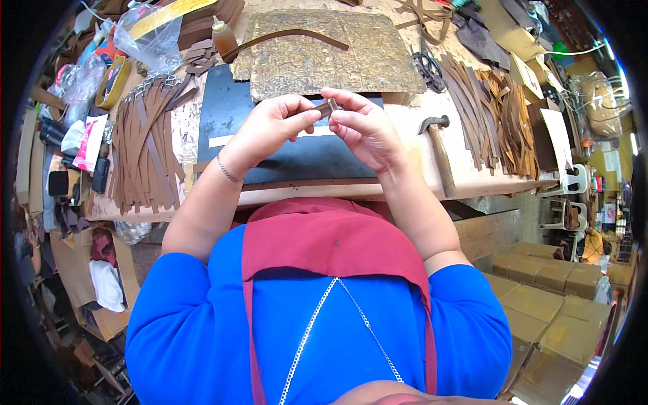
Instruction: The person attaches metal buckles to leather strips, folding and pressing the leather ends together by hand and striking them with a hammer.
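Both hands raised above the desk (472,177), pinching one small brown leather piece (327,106) between them: left hand (270,128) fingers clamped on its left end, right hand (364,129) fingers clamped on its right end. Best done with a firm pinch and edges aligned, held over the dark mat (229,108). Piece mostly hidden by fingertips; exact shape unclear. Hammer (440,152) lies right of it.

My fingers (317,111) cover most of the small brown strip (327,106); I cannot tell its full shape.
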Demonstrator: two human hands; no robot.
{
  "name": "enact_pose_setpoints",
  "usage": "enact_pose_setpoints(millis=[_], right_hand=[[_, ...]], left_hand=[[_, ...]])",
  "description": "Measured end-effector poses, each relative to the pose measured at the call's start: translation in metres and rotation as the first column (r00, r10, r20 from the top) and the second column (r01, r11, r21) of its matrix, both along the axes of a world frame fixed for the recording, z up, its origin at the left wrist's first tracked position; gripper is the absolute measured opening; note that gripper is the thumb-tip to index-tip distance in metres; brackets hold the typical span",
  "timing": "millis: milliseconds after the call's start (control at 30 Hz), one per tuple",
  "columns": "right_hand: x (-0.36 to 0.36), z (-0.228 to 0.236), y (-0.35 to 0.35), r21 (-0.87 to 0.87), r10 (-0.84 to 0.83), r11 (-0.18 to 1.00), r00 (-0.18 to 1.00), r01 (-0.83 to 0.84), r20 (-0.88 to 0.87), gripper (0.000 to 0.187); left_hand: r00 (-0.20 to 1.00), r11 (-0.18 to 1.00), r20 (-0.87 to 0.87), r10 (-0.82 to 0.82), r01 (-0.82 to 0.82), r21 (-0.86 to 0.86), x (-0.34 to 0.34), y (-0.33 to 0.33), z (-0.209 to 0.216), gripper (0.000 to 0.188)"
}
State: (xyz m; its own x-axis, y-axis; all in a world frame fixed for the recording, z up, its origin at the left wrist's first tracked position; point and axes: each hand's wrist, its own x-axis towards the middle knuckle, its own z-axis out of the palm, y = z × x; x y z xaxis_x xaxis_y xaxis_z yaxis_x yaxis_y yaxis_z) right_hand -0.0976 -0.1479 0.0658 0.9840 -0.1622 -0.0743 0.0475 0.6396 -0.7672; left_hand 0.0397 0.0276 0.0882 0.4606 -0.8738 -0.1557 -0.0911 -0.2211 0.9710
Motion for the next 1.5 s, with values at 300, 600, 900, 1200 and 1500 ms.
enact_pose_setpoints(millis=[300,600,900,1200,1500], right_hand=[[-0.002,-0.008,0.012,-0.506,-0.081,0.853,0.99,0.129,0.116,0.038],[-0.008,-0.02,0.003,-0.641,-0.069,0.746,0.979,0.178,0.191,0.023],[-0.012,-0.017,0.013,-0.563,-0.078,0.81,0.981,0.165,0.176,0.025],[-0.017,-0.013,0.008,-0.613,-0.048,0.77,0.974,0.176,0.22,0.042],[-0.022,-0.007,0.003,0.049,0.181,0.98,0.964,-0.193,0.195,0.02]], left_hand=[[0.995,0.992,-0.06,-0.082,0.076,-0.1,0.002,-0.003,-0.011,0.016],[0.936,0.986,-0.329,-0.127,0.083,-0.144,-0.003,0.005,0.002,0.015],[0.927,0.976,-0.338,-0.16,0.098,-0.194,-0.008,0.005,0.007,0.017],[0.968,0.985,-0.234,-0.09,0.052,-0.164,-0.014,0.002,0.01,0.017],[0.98,0.964,-0.108,-0.165,0.138,-0.226,-0.021,0.001,0.007,0.012]])
